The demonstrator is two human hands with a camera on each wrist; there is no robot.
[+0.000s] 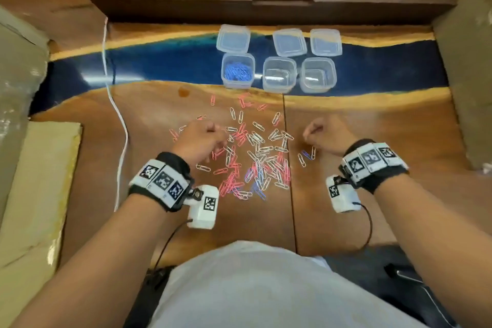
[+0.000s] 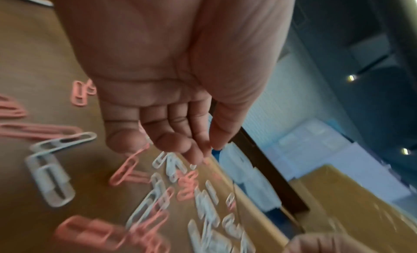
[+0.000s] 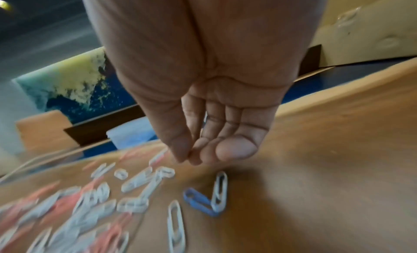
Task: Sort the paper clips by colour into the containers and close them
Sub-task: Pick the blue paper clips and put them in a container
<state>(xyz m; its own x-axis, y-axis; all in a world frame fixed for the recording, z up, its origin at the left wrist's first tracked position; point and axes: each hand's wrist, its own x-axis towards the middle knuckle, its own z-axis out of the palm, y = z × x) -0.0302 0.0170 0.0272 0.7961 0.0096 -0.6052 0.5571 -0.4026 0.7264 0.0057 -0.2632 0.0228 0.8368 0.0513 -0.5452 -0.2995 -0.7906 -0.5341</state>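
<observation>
White cable on wooden table, cardboard at left

Table: brown wood grain, deep blue resin band with yellow-gold edges. Loose clips: pink, white, a few blue mixed in the pile; one blue clip beside white ones. Containers: clear plastic, left one full of blue clips. Lids: clear. Wristbands: black, white blocks with black-white square markers. Cable: white.
</observation>
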